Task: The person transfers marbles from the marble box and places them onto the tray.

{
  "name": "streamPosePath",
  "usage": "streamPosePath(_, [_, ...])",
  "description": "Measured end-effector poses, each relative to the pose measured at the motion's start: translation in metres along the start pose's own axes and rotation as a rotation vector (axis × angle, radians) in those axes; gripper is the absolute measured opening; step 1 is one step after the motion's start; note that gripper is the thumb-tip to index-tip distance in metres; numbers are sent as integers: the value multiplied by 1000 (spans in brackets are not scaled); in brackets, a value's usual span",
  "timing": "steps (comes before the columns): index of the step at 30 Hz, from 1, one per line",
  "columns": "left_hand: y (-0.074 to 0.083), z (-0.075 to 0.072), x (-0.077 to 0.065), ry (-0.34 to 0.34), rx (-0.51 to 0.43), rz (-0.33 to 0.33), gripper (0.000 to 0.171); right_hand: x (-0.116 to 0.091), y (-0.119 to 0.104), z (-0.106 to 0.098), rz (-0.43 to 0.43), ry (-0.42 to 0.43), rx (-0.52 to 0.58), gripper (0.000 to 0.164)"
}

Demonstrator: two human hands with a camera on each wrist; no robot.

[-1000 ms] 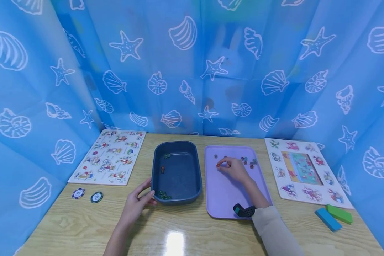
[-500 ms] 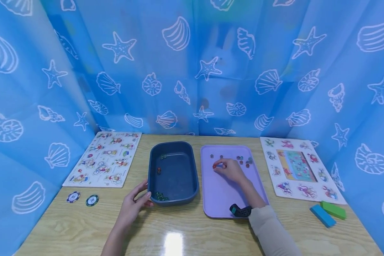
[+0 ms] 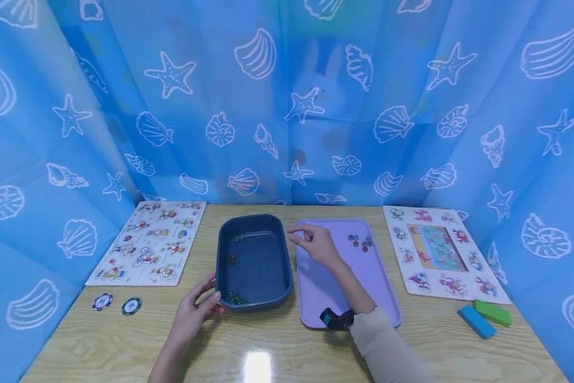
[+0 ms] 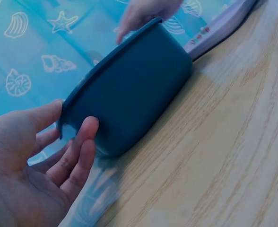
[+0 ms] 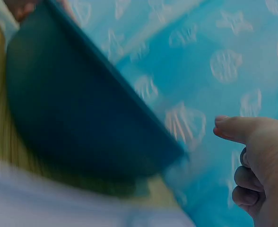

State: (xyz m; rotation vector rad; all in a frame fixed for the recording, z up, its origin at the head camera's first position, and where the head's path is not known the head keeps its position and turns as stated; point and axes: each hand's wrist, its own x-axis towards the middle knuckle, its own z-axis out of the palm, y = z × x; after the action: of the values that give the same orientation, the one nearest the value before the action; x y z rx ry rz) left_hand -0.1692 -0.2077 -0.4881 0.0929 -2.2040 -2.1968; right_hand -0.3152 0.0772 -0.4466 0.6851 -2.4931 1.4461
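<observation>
basin [image 3: 263, 266] smooth, round-cornered, rim gripped by left hand [image 3: 193, 308]; right hand [image 3: 314, 243] near flat lilac tray [image 3: 315, 287], cannot tell if grasping.

the pale wood-grained tabletop [image 3: 215, 354] is smooth, with a glossy glare on its near part. the dark blue rectangular tub [image 3: 263, 268] and the lilac rectangular tray [image 3: 312, 290] right of it look like smooth plastic. the far blue shell-patterned curtain [image 3: 267, 114] looks smooth but creased; the beige sleeve [image 3: 384, 340] at near right is matt cloth.
</observation>
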Motion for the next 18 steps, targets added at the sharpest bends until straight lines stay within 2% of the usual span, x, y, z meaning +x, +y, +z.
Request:
streamPosePath(4, [0,0,-1,1,-4,14,49,10,-27,24,-57,-92,-23,25])
streamPosePath(7, [-1,2,0,-5,-8,6,50,17,-39,40,-80,-166,-37,23])
streamPosePath(12, [-2,1,1,-12,-9,-5,48,28,-45,68,-83,-263,-54,19])
streamPosePath(18, [-2,-1,0,-16,-4,0,48,36,-44,97,-31,-286,-53,17])
